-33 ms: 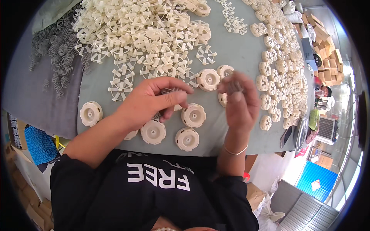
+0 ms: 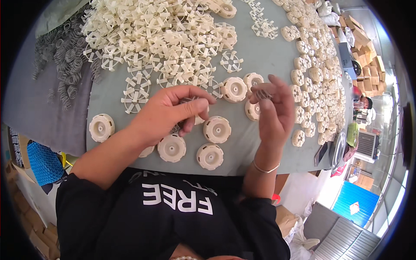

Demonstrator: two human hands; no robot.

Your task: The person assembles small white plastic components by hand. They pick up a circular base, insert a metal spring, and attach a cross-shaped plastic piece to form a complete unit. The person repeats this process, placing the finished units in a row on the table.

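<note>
My right hand (image 2: 275, 110) pinches a grey coil spring (image 2: 262, 95) between thumb and fingertips, raised above the table. Closed round more grey springs (image 2: 187, 100), my left hand (image 2: 171, 110) hovers over the middle of the table, its fingers hiding part of them. Round cream plastic housings with a hollow centre lie about both hands. One housing (image 2: 234, 89) is just left of my right fingertips, with another (image 2: 253, 111) partly hidden behind that hand. Nearer to me, a housing (image 2: 217, 129) and a second one (image 2: 210, 156) lie between my forearms.
A large heap of cream spoked rings (image 2: 151, 37) covers the far table. Loose grey springs (image 2: 69, 56) pile up on dark cloth at far left. Rows of cream round pieces (image 2: 316, 86) fill the right side, beside a phone (image 2: 320, 154). Another person (image 2: 368, 103) is far right.
My right hand has shifted slightly to the right and down with the spring, uncovering more of the housings behind it. My left hand has barely moved.
</note>
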